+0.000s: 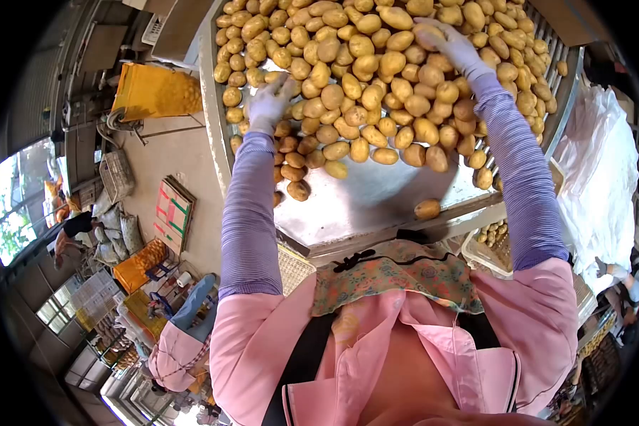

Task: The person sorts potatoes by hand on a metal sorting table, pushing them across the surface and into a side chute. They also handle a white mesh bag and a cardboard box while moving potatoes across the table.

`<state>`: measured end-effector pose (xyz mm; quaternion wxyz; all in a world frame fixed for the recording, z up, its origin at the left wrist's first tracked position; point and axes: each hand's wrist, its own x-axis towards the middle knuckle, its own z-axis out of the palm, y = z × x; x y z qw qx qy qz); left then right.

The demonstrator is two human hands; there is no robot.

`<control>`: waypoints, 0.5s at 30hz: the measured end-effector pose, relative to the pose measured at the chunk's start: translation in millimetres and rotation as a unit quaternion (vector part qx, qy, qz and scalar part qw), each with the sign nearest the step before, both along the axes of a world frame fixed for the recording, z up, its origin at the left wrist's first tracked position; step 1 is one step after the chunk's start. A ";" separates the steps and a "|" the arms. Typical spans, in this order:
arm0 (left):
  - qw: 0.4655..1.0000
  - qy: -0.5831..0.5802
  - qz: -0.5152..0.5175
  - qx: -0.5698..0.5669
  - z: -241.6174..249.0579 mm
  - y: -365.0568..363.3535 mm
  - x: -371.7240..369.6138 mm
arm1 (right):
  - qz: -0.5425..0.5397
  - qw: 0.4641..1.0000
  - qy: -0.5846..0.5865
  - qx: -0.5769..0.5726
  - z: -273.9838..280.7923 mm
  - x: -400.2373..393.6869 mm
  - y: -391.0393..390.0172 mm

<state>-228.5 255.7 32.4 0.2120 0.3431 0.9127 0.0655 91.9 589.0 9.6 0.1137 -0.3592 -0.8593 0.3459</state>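
Observation:
Potatoes (366,67) cover most of a metal sorting table (348,195) in front of me. My left hand (268,105), in a pale glove, rests at the left side of the heap with its fingers apart and touching potatoes; nothing is held in it. Farther out at the upper right, my right hand (451,46), also gloved, has its fingers and thumb around a potato (427,34) on top of the pile. One potato (427,209) lies alone by the table's near edge.
A slatted roller section (564,50) borders the table at right, with white plastic sheeting (603,177) beyond. Crates (490,245) (295,268) stand under the near edge. Left are a yellow sack (156,92), a wooden board (174,215) and a person in pink (181,355).

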 end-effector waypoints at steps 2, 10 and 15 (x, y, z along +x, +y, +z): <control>0.989 0.072 -0.123 -0.036 -24.8 -28.8 8.3 | 0.032 0.997 -0.041 0.051 38.4 -14.2 -60.1; 0.971 0.157 -0.154 0.099 -36.8 -140.2 119.7 | 0.091 0.977 -0.132 0.143 40.1 -18.6 -192.2; 0.963 0.150 -0.151 0.165 -15.6 -247.2 184.1 | 0.071 0.942 0.026 0.328 51.7 50.1 -277.1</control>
